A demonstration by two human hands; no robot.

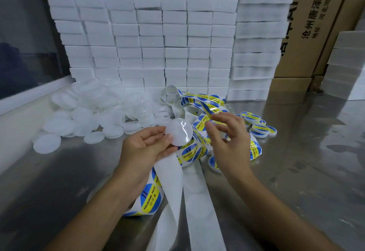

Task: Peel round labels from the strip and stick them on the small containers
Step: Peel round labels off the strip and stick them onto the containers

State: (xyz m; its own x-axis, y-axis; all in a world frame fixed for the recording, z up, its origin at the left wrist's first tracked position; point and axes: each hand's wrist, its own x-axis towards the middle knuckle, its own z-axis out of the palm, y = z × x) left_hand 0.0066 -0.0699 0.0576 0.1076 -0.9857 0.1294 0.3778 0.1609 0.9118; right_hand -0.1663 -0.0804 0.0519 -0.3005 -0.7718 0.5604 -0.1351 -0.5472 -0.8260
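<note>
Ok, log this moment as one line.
left hand holds blank container | right hand pinches peeled label | label not yet stuck

Two hands (146, 146), one held container (178, 132), about six labelled containers (262, 128), and an unlabelled heap (88, 112) too dense to count.

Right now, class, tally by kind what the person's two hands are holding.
Blank container, in the left hand: 1
Peeled label, pinched by the right hand: 1
Total: 2

Round labels (151, 197) on the strip read "SOLDERING PASTE"; cardboard boxes (308, 23) carry "沧州唐泽通".
</note>
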